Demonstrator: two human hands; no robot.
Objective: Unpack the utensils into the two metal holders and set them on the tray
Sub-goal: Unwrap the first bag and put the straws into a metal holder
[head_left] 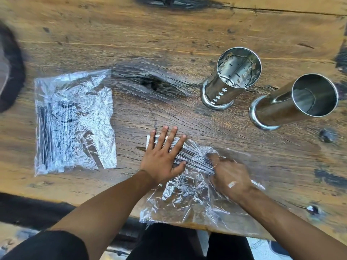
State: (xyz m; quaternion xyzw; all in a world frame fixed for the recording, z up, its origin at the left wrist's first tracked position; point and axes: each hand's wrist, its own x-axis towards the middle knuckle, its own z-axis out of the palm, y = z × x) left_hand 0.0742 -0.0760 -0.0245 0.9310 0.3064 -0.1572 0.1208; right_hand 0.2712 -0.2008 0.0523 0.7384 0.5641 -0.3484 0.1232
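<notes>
**Two bags, two holders, both my hands on the near bag**

The worn wooden surface point(169, 34) carries everything. Toward its left edge lies a sealed clear bag point(74, 121) of thin utensils, too crinkled to tell apart. At the near edge the second bag point(187, 194) overhangs slightly; my left hand point(163, 158) presses flat on it, fingers spread wide, over a bundle of metal utensils point(193, 158). My right hand point(228, 175) is inside the plastic, blurred; its grip I cannot tell. Toward the right edge stand the perforated holder point(229, 79) and the plain holder point(293, 104), apart, both upright.
</notes>
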